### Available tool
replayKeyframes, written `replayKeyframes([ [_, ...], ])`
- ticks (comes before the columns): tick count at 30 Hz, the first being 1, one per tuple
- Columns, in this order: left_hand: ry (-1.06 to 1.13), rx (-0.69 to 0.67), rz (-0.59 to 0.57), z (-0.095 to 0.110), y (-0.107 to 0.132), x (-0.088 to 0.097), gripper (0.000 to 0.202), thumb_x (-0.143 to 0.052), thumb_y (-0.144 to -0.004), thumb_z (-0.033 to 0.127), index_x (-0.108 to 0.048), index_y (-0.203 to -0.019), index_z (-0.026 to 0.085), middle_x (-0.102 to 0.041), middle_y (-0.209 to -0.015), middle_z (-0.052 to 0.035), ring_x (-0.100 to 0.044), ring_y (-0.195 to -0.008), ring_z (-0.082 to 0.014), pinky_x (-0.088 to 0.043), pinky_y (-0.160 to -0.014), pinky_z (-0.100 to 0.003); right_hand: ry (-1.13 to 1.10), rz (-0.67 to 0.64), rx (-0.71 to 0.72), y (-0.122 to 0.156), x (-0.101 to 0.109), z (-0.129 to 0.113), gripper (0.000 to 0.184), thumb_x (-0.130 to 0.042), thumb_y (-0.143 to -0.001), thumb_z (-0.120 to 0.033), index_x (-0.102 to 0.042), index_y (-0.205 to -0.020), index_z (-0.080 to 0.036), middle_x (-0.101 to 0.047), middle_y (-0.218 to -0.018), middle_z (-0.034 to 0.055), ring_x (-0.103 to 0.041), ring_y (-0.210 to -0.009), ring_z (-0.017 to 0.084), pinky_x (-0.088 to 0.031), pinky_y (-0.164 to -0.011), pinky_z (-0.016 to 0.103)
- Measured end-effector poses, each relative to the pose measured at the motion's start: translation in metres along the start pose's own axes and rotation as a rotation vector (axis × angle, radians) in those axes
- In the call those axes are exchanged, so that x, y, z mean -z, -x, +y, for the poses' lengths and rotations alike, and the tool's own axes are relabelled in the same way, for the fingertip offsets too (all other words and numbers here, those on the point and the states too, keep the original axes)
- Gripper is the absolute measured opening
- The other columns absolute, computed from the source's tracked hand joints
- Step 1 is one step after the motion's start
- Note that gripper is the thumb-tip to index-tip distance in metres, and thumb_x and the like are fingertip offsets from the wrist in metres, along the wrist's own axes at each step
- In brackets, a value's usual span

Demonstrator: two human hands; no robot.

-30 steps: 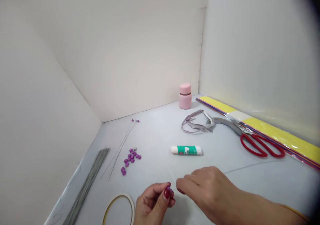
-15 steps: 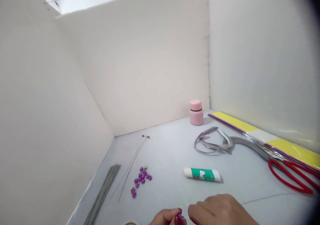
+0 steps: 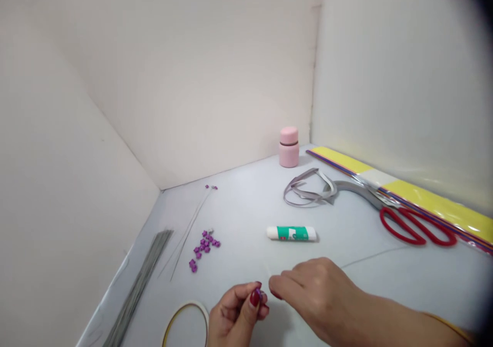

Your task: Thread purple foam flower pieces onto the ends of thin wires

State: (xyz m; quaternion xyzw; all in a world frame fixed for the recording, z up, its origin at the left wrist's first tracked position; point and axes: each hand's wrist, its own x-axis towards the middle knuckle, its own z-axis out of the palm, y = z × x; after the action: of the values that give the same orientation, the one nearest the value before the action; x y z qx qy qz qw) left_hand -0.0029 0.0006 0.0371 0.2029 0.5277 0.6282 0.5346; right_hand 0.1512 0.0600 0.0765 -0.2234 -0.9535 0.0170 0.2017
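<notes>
Pale grey tabletop (image 3: pixel 239 206) under purple stars (image 3: pixel 203 248), off-white walls (image 3: pixel 192 80) on three sides

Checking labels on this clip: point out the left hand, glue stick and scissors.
Left hand (image 3: pixel 239 323), head view: base of the thumb.
Glue stick (image 3: pixel 291 233), head view: green label.
Scissors (image 3: pixel 370 197), head view: grey blade near the handles.

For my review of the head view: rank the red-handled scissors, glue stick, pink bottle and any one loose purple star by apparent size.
1. Red-handled scissors
2. Glue stick and pink bottle: too alike to rank; the bottle stands farther back
3. Purple star
</notes>
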Motion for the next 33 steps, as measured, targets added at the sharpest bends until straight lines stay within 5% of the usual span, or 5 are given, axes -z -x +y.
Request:
replayKeyframes([
  [33,0.093,0.112,0.034,0.003,-0.0029,-0.0044,0.032,-0.082,-0.045,0.034,-0.076,-0.073,0.02,-0.074,-0.06,-0.0061,-0.066,-0.049,-0.0125,-0.051,-0.047,-0.016,0.019,0.049,0.006,0.0046,-0.009,0.0066,0.019,-0.041,-0.074,-0.003,-0.052,-0.072,-0.019,-0.055,-0.057,-0.0023,-0.044,-0.045,0.015,-0.02,-0.045,0.029],
])
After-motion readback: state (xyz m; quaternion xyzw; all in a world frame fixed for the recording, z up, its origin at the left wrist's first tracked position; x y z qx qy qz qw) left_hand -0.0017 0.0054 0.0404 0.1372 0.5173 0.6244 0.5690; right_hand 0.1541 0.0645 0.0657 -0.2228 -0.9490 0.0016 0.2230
